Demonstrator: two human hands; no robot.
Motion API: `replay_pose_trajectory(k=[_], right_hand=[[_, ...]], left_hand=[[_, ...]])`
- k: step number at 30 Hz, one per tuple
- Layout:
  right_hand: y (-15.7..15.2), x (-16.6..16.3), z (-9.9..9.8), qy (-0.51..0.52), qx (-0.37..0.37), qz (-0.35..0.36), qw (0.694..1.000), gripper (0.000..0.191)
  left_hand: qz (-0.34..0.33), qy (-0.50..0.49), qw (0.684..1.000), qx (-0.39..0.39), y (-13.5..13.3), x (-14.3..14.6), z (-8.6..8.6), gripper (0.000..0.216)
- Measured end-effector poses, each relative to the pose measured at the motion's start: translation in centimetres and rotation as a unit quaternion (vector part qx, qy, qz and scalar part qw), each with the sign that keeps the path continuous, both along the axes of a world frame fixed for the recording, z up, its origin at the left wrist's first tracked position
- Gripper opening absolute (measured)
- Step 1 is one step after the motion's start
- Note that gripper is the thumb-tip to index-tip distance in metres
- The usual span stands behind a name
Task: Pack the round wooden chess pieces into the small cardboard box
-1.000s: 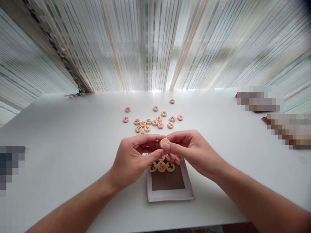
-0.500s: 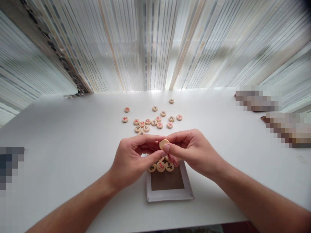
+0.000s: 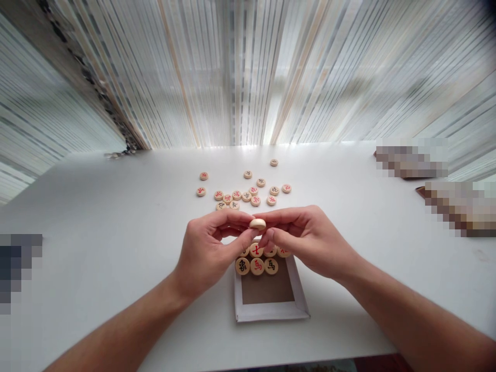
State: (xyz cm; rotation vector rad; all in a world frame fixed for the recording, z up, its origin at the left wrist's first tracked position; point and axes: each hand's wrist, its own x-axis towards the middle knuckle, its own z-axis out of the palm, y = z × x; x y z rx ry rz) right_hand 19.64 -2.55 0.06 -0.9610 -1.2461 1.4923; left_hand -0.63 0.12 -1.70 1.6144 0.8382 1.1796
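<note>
Above the far part of a shallow box [image 3: 271, 311], a round wooden xiangqi piece [image 3: 258, 224] is held tilted, its edge towards me. My left hand [image 3: 211, 248] pinches it between thumb and fingers. From the other side, my right hand [image 3: 306, 240] has fingertips on the same piece, its thumb close below. What is marked on the piece is hidden. Inside the box, xiangqi pieces lie in rows; the nearest row has a black-marked piece [image 3: 242, 266], a red-marked one [image 3: 257, 266] and another black-marked one [image 3: 272, 266]. My hands partly cover the row behind.
Several loose xiangqi pieces [image 3: 236, 195] with red or black characters lie scattered beyond my hands on the white table [image 3: 116, 222]. A striped curtain [image 3: 209, 77] hangs along the far edge. Blurred-out objects [image 3: 461, 212] are at the right, another [image 3: 17, 268] at the left.
The held piece has turned from showing its blank face to showing its edge, and sits slightly further left. My right thumb has moved off its face. More box pieces show below my hands.
</note>
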Motion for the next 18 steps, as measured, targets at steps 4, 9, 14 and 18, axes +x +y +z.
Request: replay_pose_trajectory(k=[4, 9, 14, 18], right_hand=[[-0.16, 0.09, -0.23, -0.022, 0.036, -0.018, 0.999, 0.037], [-0.13, 0.11, -0.45, -0.069, 0.083, -0.043, 0.993, 0.037], [-0.12, 0.19, -0.80, -0.087, 0.099, -0.053, 0.990, 0.031], [-0.15, 0.35, -1.04, -0.122, 0.149, -0.071, 0.979, 0.028]], left_hand=[[0.024, 0.039, 0.995, 0.093, 0.10, -0.26, -0.46, 0.020], [0.032, 0.081, 0.974, 0.211, 0.23, -0.53, -0.46, 0.022], [0.037, 0.089, 0.976, 0.194, 0.19, -0.39, -0.46, 0.020], [0.027, 0.022, 0.999, 0.012, 0.26, -0.12, -0.07, 0.013]])
